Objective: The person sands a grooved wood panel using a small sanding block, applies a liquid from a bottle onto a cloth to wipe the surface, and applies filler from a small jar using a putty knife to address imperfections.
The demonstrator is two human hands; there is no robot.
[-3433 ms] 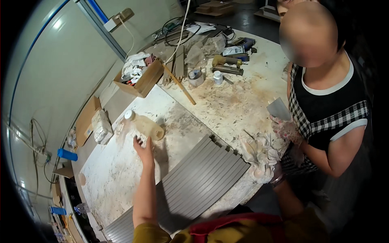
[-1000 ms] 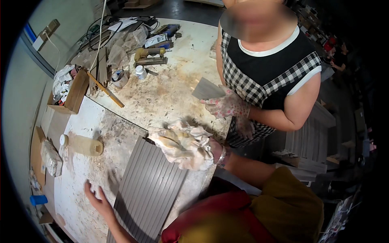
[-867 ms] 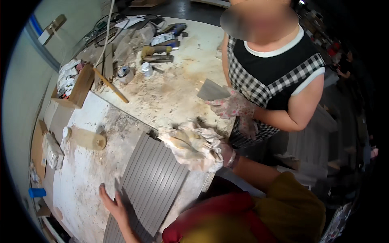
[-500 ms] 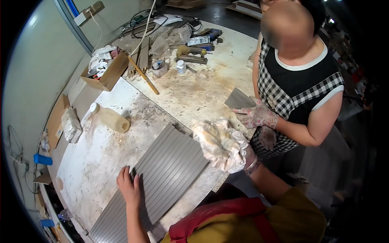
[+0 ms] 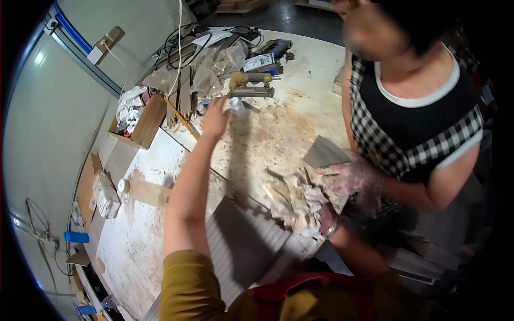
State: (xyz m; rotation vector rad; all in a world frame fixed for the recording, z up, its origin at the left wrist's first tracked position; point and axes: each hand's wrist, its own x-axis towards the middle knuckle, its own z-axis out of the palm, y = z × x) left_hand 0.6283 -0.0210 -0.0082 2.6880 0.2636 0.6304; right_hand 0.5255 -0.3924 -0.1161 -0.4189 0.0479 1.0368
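Observation:
My left hand (image 5: 216, 119) reaches far over the worktable, its fingers apart beside a small white bottle (image 5: 237, 106). Whether the fingertips touch the bottle is hard to make out. Low on the right, my right hand (image 5: 329, 220) grips a crumpled whitish cloth (image 5: 292, 200) with yellowish stains. A grey grooved panel (image 5: 230, 241) lies in front of me, partly covered by my left arm and its shadow. Next to the cloth, a co-worker's patterned glove (image 5: 342, 179) holds a small grey flat piece (image 5: 325, 152).
A nail gun (image 5: 250, 85) lies beyond the bottle, with plastic bags and tools behind. An open cardboard box (image 5: 144, 125) of rags stands left, near a yellowish stick (image 5: 182, 119). A translucent jug (image 5: 144, 192) lies on the worktable (image 5: 139, 235). The co-worker (image 5: 417, 123) stands close at right.
My left hand has left the grooved panel and moved forward to the small bottle. The cloth in my right hand has shifted slightly and hangs looser. The co-worker has leaned nearer.

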